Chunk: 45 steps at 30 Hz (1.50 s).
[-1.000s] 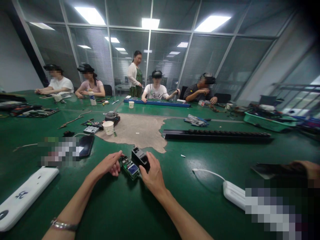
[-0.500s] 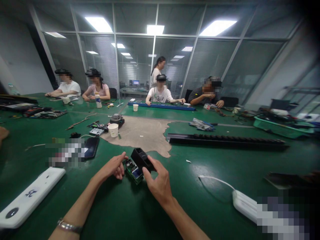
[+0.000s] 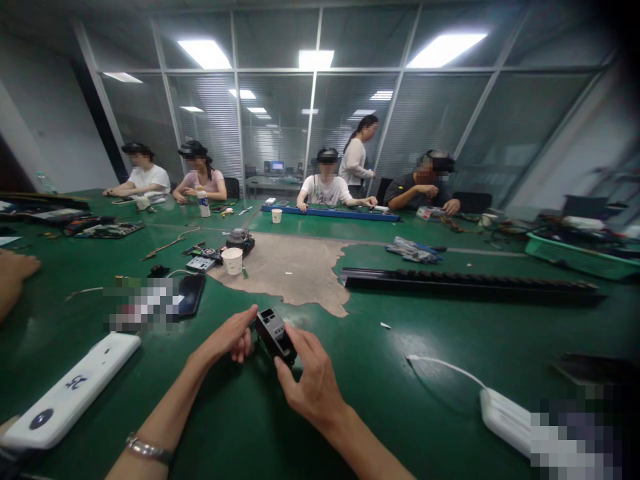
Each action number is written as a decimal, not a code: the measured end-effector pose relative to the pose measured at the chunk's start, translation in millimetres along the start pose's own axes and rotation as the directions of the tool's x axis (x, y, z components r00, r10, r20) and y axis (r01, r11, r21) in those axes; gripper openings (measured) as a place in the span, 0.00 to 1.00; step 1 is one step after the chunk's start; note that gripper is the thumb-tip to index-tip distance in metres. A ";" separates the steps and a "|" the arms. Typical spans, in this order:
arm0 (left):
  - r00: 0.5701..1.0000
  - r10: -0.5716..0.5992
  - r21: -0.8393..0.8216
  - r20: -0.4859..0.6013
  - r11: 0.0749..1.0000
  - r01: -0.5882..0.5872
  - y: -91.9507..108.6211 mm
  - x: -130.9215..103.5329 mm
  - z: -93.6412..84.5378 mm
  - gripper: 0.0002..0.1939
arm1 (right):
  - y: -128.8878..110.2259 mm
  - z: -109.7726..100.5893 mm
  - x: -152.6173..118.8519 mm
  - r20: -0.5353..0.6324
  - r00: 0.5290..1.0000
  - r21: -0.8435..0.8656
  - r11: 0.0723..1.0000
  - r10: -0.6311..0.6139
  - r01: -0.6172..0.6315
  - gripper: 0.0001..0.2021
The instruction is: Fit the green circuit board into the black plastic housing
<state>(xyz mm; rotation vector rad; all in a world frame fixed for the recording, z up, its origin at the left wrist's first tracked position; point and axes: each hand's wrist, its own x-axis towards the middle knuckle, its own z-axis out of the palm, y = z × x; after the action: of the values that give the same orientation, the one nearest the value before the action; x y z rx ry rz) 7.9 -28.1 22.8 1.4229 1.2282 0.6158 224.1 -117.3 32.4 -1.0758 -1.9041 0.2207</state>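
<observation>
A small black plastic housing (image 3: 274, 333) with rectangular openings is tilted in front of me. My right hand (image 3: 313, 377) grips its right side between thumb and fingers. On the other side is my left hand (image 3: 233, 337), its extended digit reaching the housing's upper left corner and its other fingers curled loosely beside it. That hand does not wrap around the housing. The green circuit board is mostly hidden beneath the housing.
A white device marked 25 (image 3: 75, 393) and a dark phone (image 3: 191, 295) lie left. Ahead are a paper cup (image 3: 232, 261) and a long black bar (image 3: 465, 287). A white cable (image 3: 445, 363) lies right. Several people sit across the green table (image 3: 380, 413); another person's hand (image 3: 17, 270) is at far left.
My right hand has lowered and turned the housing over the circuit board, which is now mostly covered. My left hand stays beside it. A person in the background has walked right.
</observation>
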 end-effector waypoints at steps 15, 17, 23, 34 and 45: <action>0.998 -0.060 -0.011 -0.023 0.998 0.060 0.5 2.4 1.9 0.49 | 5.6 1.7 2.4 -0.047 0.997 0.050 0.997 0.060 -0.057 0.24; 0.998 -0.060 -0.007 -0.025 0.998 0.059 0.9 1.9 1.9 0.50 | 4.4 3.4 3.1 -0.038 0.998 0.042 0.998 0.040 -0.039 0.25; 0.999 -0.031 -0.016 -0.022 0.999 0.030 0.8 1.8 1.2 0.49 | -0.8 7.7 6.1 0.014 1.000 -0.024 1.000 0.007 -0.006 0.24; 0.999 0.030 0.124 0.032 0.992 -0.033 4.4 -2.5 2.4 0.38 | 8.5 7.7 -3.8 0.094 0.984 -0.170 0.976 0.151 -0.134 0.25; 0.998 0.058 0.061 -0.023 0.997 -0.056 -4.2 9.4 3.1 0.38 | 7.8 20.1 -1.7 0.083 0.994 -0.130 0.989 0.077 -0.066 0.31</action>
<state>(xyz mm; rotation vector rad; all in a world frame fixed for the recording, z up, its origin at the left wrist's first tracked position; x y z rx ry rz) 12.3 -21.4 15.6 1.5092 1.2382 0.6412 213.4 -108.7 15.6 -1.2395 -1.9811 0.1916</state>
